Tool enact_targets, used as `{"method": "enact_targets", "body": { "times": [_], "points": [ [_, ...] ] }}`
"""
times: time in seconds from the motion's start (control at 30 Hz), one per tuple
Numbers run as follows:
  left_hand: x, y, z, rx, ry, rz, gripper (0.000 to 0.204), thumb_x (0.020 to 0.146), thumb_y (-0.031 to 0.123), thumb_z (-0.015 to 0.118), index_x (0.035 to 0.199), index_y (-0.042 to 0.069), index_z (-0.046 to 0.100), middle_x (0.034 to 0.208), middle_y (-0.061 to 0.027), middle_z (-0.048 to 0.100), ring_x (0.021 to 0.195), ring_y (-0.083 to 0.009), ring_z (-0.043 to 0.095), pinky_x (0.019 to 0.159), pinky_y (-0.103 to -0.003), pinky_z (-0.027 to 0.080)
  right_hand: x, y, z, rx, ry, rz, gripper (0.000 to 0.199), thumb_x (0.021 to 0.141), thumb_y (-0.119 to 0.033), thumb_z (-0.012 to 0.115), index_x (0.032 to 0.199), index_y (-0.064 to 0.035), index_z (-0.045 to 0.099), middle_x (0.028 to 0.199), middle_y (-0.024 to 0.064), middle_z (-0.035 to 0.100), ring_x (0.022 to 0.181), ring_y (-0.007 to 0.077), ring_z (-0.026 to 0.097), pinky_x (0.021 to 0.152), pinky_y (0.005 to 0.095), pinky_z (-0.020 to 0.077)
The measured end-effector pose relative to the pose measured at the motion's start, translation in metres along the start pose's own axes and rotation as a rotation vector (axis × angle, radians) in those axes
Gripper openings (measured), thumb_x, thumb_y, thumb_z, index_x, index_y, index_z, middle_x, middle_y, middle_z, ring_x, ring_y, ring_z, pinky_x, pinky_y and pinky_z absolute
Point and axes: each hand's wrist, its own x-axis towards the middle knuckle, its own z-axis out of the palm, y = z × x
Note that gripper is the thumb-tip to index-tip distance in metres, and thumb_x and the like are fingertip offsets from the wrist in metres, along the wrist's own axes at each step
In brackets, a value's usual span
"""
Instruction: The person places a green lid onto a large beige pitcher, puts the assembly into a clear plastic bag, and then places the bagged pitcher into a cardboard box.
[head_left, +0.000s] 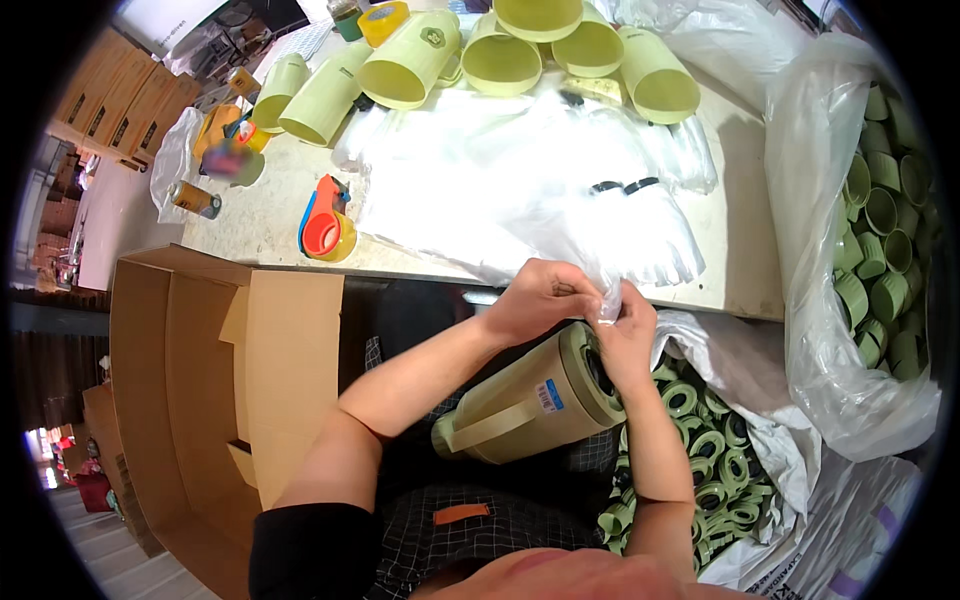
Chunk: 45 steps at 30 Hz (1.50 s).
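At the table's front edge, my left hand (540, 296) and my right hand (630, 340) meet, both with fingers pinched on a clear plastic bag (607, 298). The bag reaches back onto a spread of clear plastic bags (470, 190) on the table. Below my hands, a green insulated mug (525, 400) with a side handle, a dark-topped lid and a blue-and-white label lies tilted across my lap. My right wrist is beside its lid end. Neither hand appears to grip the mug.
Several green cups (410, 65) lie along the back of the table (745, 270). An orange tape dispenser (325, 225) sits at left. An open cardboard box (295, 370) stands left of my lap. To the right are sacks of green lids (708, 470) and green cups (885, 290).
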Motion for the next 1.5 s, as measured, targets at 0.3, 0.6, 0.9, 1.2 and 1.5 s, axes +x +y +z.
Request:
{"method": "enact_targets", "body": {
  "times": [0.3,0.6,0.9,1.2,1.5],
  "points": [
    [-0.022,-0.010,0.020,0.199,0.016,0.124,0.009,0.090,0.006,0.068,0.084,-0.001,0.069,0.088,-0.0076,0.070,0.081,-0.0143,0.065,0.074,-0.028,0.053,-0.018,-0.005,-0.003,0.107,-0.037,0.035,0.018,0.075,-0.008,0.076,0.087,0.0000,0.066,0.073,-0.0017,0.057,0.067,0.0085,0.049,0.062,0.0265,0.0430],
    [-0.040,-0.020,-0.016,0.629,0.174,-0.058,0.014,0.086,0.002,0.067,0.095,0.006,0.058,0.069,0.0042,0.047,0.067,-0.0065,0.045,0.061,-0.024,0.040,-0.035,0.106,-0.068,1.523,0.373,0.548,0.003,0.096,-0.011,0.057,0.093,-0.0094,0.059,0.082,0.0047,0.065,0.064,0.0135,0.060,0.052,0.0236,0.0498],
    [-0.168,0.048,0.044,0.941,0.286,0.224,0.055,0.071,0.014,0.080,0.119,0.006,0.056,0.092,-0.0124,0.060,0.080,-0.0348,0.064,0.069,-0.040,0.053,-0.164,0.039,0.047,-0.122,0.275,-0.240,0.028,0.100,-0.022,0.049,0.111,0.0032,0.052,0.102,0.0171,0.057,0.095,0.0294,0.057,0.084,0.0411,0.0469],
    [-0.291,-0.007,-0.013,0.826,1.285,0.070,0.052,0.088,0.012,0.060,0.138,0.005,0.046,0.128,-0.0217,0.057,0.120,-0.0377,0.055,0.101,-0.044,0.044,-0.151,-0.060,0.138,-0.136,-0.880,-0.006,0.073,0.082,-0.008,0.075,0.137,0.0023,0.029,0.134,0.0237,0.049,0.121,0.0332,0.056,0.100,0.0389,0.0468],
    [-0.567,0.068,-0.175,2.028,0.918,-0.633,0.047,0.078,0.005,0.058,0.121,0.020,0.066,0.088,-0.0106,0.058,0.094,-0.0308,0.059,0.077,-0.046,0.048,-0.167,-0.045,0.203,0.141,-1.306,-0.020,0.078,0.084,-0.004,0.072,0.149,-0.0089,0.028,0.129,0.0130,0.059,0.110,0.0228,0.063,0.094,0.0356,0.0504]
  ]
}}
